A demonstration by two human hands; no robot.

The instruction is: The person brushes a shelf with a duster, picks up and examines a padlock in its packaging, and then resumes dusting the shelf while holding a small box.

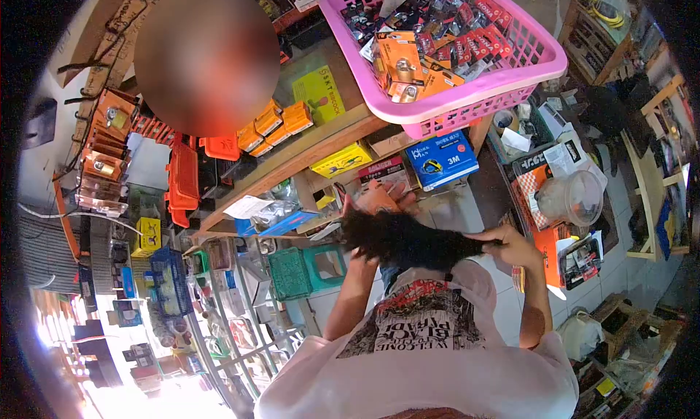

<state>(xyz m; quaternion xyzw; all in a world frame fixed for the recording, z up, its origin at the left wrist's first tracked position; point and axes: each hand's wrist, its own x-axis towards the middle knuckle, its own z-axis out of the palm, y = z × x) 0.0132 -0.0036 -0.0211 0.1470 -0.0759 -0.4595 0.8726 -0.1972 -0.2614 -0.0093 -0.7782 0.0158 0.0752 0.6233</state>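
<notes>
A black feather duster (412, 240) lies across in front of my chest, its bushy end toward the left. My right hand (516, 248) is closed around its narrow end at the right. Behind the bushy end is my left hand (399, 194), partly covered by the feathers. Its thumb and fingers close on a small orange package (375, 199), whose lower part is hidden. Just beyond the left hand, a blue 3M box (442, 161) and a yellow box (341, 158) sit on a shelf under the counter.
A pink basket (467, 105) of packaged goods stands on the wooden-edged counter (306, 153). Orange boxes (281, 126) and a person with a blurred head are across it. A clear plastic tub (572, 199) stands at the right; a green stool (290, 274) stands left.
</notes>
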